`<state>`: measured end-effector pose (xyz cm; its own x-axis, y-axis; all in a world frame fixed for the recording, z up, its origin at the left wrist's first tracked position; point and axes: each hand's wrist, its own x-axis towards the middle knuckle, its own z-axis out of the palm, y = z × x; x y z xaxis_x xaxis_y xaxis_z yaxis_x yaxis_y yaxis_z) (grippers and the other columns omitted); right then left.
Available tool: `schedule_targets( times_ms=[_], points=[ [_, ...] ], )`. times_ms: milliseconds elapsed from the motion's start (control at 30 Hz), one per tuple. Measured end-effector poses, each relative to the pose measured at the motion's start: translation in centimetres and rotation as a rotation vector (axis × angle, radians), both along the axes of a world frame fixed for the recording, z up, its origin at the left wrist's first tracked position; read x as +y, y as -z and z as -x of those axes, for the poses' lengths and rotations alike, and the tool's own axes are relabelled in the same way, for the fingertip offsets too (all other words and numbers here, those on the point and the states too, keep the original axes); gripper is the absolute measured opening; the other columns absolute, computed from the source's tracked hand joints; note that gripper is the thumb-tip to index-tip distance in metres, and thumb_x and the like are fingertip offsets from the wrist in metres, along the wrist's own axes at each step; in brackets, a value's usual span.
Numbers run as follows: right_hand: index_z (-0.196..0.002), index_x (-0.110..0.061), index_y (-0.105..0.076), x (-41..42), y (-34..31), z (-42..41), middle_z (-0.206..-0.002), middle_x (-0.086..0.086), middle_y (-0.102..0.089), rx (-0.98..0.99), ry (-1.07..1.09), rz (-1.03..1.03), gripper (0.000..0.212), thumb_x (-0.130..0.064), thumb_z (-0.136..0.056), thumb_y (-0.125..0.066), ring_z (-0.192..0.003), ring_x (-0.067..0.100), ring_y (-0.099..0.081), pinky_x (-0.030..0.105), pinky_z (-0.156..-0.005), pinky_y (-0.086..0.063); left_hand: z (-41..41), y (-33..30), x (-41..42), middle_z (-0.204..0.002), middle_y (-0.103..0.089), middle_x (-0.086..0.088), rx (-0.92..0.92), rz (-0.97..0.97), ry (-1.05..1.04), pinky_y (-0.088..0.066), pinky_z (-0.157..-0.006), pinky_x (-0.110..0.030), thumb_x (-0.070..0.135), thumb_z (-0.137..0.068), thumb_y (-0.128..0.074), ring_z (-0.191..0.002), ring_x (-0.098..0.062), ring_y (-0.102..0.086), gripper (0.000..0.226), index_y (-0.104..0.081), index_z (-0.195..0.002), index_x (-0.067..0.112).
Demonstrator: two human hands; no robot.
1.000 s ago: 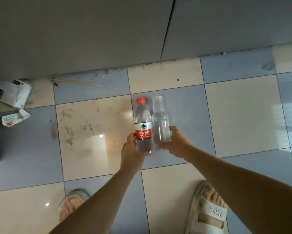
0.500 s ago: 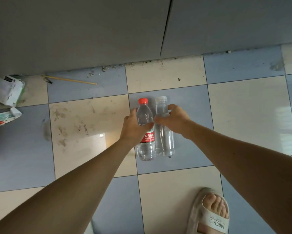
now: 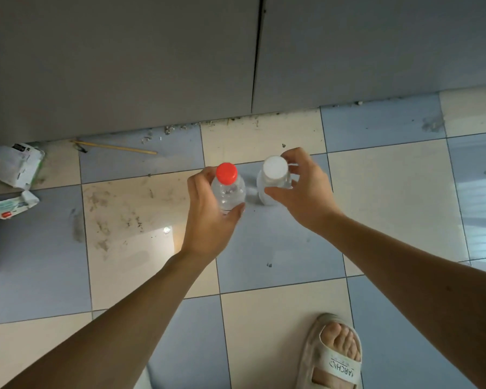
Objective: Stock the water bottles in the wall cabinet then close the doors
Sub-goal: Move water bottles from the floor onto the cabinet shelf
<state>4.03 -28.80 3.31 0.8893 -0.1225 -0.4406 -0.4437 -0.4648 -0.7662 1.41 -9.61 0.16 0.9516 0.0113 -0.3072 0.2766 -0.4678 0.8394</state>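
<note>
Two clear water bottles are upright over the tiled floor, seen from above. My left hand (image 3: 208,220) grips the red-capped bottle (image 3: 227,189) round its shoulder. My right hand (image 3: 306,197) holds the white-capped bottle (image 3: 274,171) just below its cap, between thumb and fingers. A small gap separates the bottles. Whether their bases touch the floor is hidden. Behind them are two grey cabinet doors, left door (image 3: 123,66) and right door (image 3: 376,46), both closed, with a dark seam between them.
A torn white carton (image 3: 11,164) and a crumpled packet (image 3: 14,204) lie at the left by the cabinet base. A thin stick (image 3: 115,147) and grit lie along the base. My sandalled foot (image 3: 334,355) stands at bottom right.
The bottles were side by side and tilted away from me; now they are upright and apart. Both hands slid up from the bottles' lower bodies to near the caps.
</note>
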Motion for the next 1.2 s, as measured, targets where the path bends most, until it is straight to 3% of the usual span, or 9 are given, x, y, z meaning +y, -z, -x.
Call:
schedule_targets(
  times_ms=[167, 367, 467, 567, 633, 767, 933, 1000, 1200],
  points=[
    [-0.114, -0.023, -0.055, -0.7, 0.1, 2.1, -0.118, -0.003, -0.06, -0.016, 0.047, 0.009, 0.045, -0.01, -0.08, -0.082, -0.111, 0.017, -0.057, 0.04, -0.097, -0.054, 1.1, -1.2, -0.1, -0.123, -0.043, -0.001, -0.122, -0.054, 0.043, -0.039, -0.086, -0.003, 0.015, -0.081, -0.086, -0.103, -0.001, -0.047, 0.062, -0.039, -0.121, 0.024],
    [-0.124, -0.026, -0.049, -1.2, 1.2, 2.7, -0.129, -0.002, -0.056, 0.025, 0.027, -0.002, 0.059, -0.012, -0.079, -0.085, -0.12, 0.017, -0.054, 0.042, -0.103, -0.052, 1.1, -0.5, -0.3, -0.128, -0.041, 0.005, -0.017, -0.018, 0.049, -0.039, -0.092, -0.001, 0.015, -0.079, -0.086, -0.11, -0.009, -0.049, 0.07, -0.037, -0.129, 0.025],
    [-0.14, -0.023, -0.041, -1.6, 2.9, 3.0, -0.132, -0.005, -0.052, 0.126, 0.025, -0.03, 0.08, -0.013, -0.076, -0.088, -0.121, 0.015, -0.052, 0.037, -0.104, -0.049, 1.2, 1.1, 0.6, -0.128, -0.05, 0.004, 0.134, 0.033, -0.007, -0.047, -0.101, -0.021, 0.012, -0.075, -0.089, -0.114, -0.011, -0.052, 0.073, -0.041, -0.128, 0.024],
    [-0.141, -0.025, -0.045, -1.3, 5.1, 3.0, -0.13, -0.003, -0.056, 0.221, 0.137, -0.15, 0.079, -0.009, -0.076, -0.088, -0.117, 0.018, -0.057, 0.024, -0.085, -0.049, 0.8, 3.1, 1.4, -0.132, -0.053, 0.002, 0.248, 0.057, -0.023, -0.047, -0.106, -0.045, 0.008, -0.072, -0.09, -0.12, -0.018, -0.052, 0.077, -0.045, -0.134, 0.02],
    [-0.136, -0.022, -0.052, -0.7, 6.6, 2.8, -0.124, 0.0, -0.062, 0.213, 0.189, -0.207, 0.072, -0.005, -0.075, -0.087, -0.111, 0.017, -0.061, 0.016, -0.074, -0.048, 0.4, 4.2, 1.3, -0.131, -0.057, 0.002, 0.207, 0.098, -0.001, -0.049, -0.105, -0.039, 0.008, -0.069, -0.091, -0.122, -0.017, -0.055, 0.079, -0.05, -0.134, 0.027],
    [-0.125, -0.019, -0.058, 0.6, 8.3, 2.5, -0.104, -0.008, -0.065, 0.134, 0.227, -0.241, 0.063, -0.002, -0.072, -0.087, -0.093, 0.005, -0.061, 0.009, -0.068, -0.054, -0.2, 5.2, 0.9, -0.115, -0.065, 0.014, 0.11, 0.079, 0.009, -0.045, -0.088, -0.008, 0.016, -0.067, -0.093, -0.105, 0.004, -0.061, 0.069, -0.053, -0.112, 0.049],
    [-0.123, -0.023, -0.059, 0.9, 7.7, 4.2, -0.103, -0.01, -0.067, 0.173, 0.242, -0.266, 0.062, -0.004, -0.072, -0.088, -0.085, -0.004, -0.065, 0.005, -0.061, -0.049, 0.6, 4.5, 1.0, -0.118, -0.069, -0.001, 0.112, 0.057, 0.019, -0.052, -0.095, -0.03, 0.018, -0.073, -0.091, -0.111, -0.019, -0.065, 0.06, -0.06, -0.124, 0.022],
    [-0.124, -0.022, -0.059, 1.1, 7.0, 5.4, -0.1, -0.012, -0.066, 0.201, 0.246, -0.284, 0.062, -0.004, -0.072, -0.088, -0.078, -0.011, -0.064, 0.004, -0.058, -0.047, 1.3, 3.6, 1.2, -0.118, -0.069, 0.0, 0.139, 0.028, 0.034, -0.051, -0.092, -0.026, 0.019, -0.074, -0.09, -0.11, -0.019, -0.064, 0.059, -0.06, -0.125, 0.016],
    [-0.12, -0.029, -0.06, 1.9, 2.7, 7.7, -0.105, -0.014, -0.067, 0.249, 0.215, -0.28, 0.061, -0.008, -0.072, -0.09, -0.087, -0.005, -0.064, 0.003, -0.061, -0.048, 4.2, -0.9, 2.8, -0.12, -0.063, 0.004, 0.233, -0.027, 0.003, -0.046, -0.082, -0.015, 0.022, -0.074, -0.09, -0.107, -0.016, -0.06, 0.059, -0.054, -0.121, 0.03]
  ],
)
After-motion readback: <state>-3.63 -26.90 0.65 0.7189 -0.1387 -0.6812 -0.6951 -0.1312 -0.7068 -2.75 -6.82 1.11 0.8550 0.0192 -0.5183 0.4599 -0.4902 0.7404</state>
